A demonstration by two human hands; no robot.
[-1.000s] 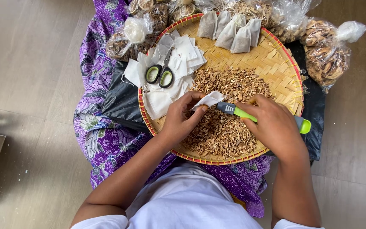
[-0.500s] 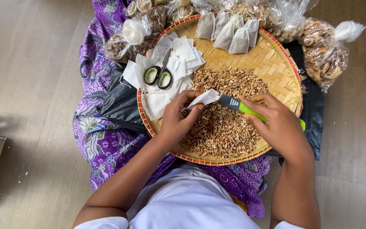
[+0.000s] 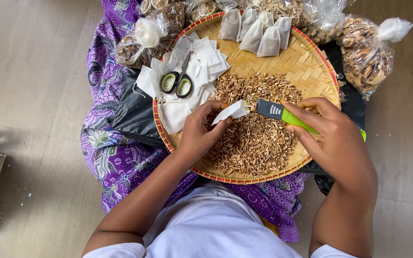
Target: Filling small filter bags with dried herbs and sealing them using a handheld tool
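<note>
The person sits on the floor with a round woven tray (image 3: 311, 71) across the lap, over a purple patterned cloth (image 3: 115, 157). The left hand (image 3: 201, 131) is closed around a small white paper pouch (image 3: 233, 111), thumb and fingers pinching it so its open end points to the right, just above the heap of dried brown chips (image 3: 256, 136) that fills the near half of the tray. The right hand (image 3: 333, 138) is wrapped around the green handle of a scoop (image 3: 283, 114), whose dark tip is just beside the pouch's mouth. On the tray's left side lies a loose pile of empty white pouches (image 3: 201, 62) with a pair of green-handled scissors (image 3: 178, 81) on top. Along the far rim a row of filled pouches (image 3: 256, 28) leans together. Clear plastic bags of dried goods (image 3: 369, 55) sit on the floor beyond the tray, to either side
</note>
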